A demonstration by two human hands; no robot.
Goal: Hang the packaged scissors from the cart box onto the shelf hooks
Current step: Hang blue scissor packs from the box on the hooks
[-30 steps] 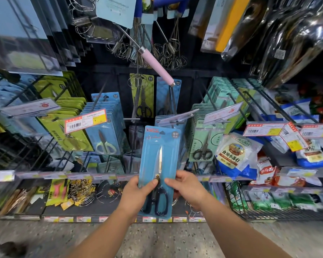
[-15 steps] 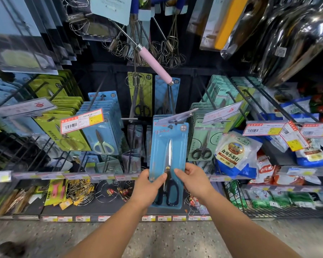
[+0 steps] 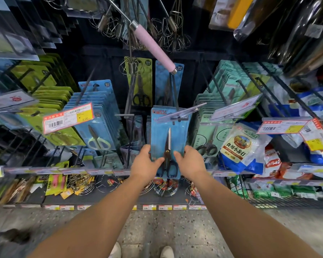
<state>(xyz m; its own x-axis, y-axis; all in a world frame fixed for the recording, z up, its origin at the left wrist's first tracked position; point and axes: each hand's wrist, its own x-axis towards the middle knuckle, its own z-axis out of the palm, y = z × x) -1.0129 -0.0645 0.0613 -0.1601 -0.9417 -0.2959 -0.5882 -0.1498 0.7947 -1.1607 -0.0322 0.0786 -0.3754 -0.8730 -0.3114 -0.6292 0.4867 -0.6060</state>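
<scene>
Pinching the blue pack (image 3: 169, 127) by its lower edges, we are holding it upright between the left hand (image 3: 145, 162) and the right hand (image 3: 189, 161), thumbs on the front beside the black scissor handles. The pack is sitting at the front of the middle hook (image 3: 175, 97), its top just under that hook's clear price tag (image 3: 181, 113); we are not able to tell whether the hang hole is already threaded. It is probably light and stiff, the card flexing a little and the plastic front slippery, so we are judging the low side edges the best hold. Around it, other blue packs are hanging behind, green packs (image 3: 209, 131) are crowding the right, and a pink-handled whisk (image 3: 153, 47) is dangling above the hook, likely in the way of lifting.
</scene>
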